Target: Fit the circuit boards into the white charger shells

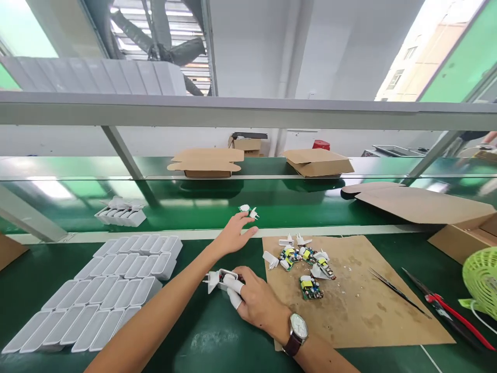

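Note:
My left hand (236, 233) stretches over the green surface behind the bench, thumb and fingers apart. Its fingertips are close to some small white plug pieces (253, 213); whether they touch is unclear. My right hand (261, 299), with white finger covers and a wristwatch (298, 326), grips a white plug housing (222, 278) whose plug end points left. Part of that housing is hidden by my fingers. To the right, several circuit boards (309, 286) with yellow components lie on a brown cardboard sheet (361, 311), with white plug pieces (271, 259) beside them.
Rows of white cases (103, 292) fill the bench's left side. Tweezers (399, 292) lie on the cardboard; red-handled pliers (446, 305) and a green fan (481, 282) are farther right. Behind are more white cases (121, 212), an open carton (466, 233) and a crossbar (248, 111).

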Motion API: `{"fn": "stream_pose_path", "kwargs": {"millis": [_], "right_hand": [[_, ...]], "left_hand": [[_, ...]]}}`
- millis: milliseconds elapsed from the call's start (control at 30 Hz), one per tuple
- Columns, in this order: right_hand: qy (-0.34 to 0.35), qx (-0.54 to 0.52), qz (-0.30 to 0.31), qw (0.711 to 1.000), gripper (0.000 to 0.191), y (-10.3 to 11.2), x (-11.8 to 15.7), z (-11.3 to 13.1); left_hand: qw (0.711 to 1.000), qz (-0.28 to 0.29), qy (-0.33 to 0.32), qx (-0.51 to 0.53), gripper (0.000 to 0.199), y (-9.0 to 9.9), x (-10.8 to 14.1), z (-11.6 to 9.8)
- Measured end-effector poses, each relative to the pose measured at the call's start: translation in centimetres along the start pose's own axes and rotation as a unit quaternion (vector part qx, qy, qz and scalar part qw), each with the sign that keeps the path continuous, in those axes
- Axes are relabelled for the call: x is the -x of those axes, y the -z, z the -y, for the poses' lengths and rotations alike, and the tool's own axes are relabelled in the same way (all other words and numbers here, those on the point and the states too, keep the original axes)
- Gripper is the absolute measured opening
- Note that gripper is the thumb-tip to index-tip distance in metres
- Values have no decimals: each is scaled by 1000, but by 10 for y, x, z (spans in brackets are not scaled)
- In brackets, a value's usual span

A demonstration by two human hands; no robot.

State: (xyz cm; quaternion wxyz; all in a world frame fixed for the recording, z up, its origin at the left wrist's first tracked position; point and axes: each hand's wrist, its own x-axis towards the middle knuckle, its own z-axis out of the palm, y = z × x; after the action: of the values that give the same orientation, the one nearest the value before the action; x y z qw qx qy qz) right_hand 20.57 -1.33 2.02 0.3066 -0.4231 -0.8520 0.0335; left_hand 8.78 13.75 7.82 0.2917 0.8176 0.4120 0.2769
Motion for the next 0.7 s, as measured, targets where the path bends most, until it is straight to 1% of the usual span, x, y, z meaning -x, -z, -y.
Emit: {"fn": "stream_pose_path", "kwargs": {"millis": [67, 167, 267, 367, 467, 533, 633, 700], "right_hand": [[-4, 24, 2, 1000, 30, 3, 0, 0], [-11, 53, -13, 998, 29, 9, -1, -1], [-12, 67, -32, 997, 37, 13, -1, -2], [-17, 74, -32, 997, 35, 13, 0, -2], [-18, 63, -24, 998, 31, 10, 1, -4], [-14, 50, -30, 998, 31, 7, 2, -5], [-6, 33, -31, 999, 32, 4, 4, -8], [-6, 20, -27, 999, 31, 3, 4, -9]], "left_hand": [[1000, 9, 24, -8, 48, -11, -29, 16], [999, 11, 41, -8, 55, -21, -55, 35], [999, 2, 51, 11, 60, -22, -65, 44], [997, -24, 65, 45, 64, -17, -64, 43], [991, -68, 81, 88, 67, -6, -49, 36], [985, -101, 85, 112, 67, 3, -26, 30], [977, -147, 81, 131, 62, 17, 23, 22], [973, -190, 59, 115, 55, 21, 60, 20]]}}
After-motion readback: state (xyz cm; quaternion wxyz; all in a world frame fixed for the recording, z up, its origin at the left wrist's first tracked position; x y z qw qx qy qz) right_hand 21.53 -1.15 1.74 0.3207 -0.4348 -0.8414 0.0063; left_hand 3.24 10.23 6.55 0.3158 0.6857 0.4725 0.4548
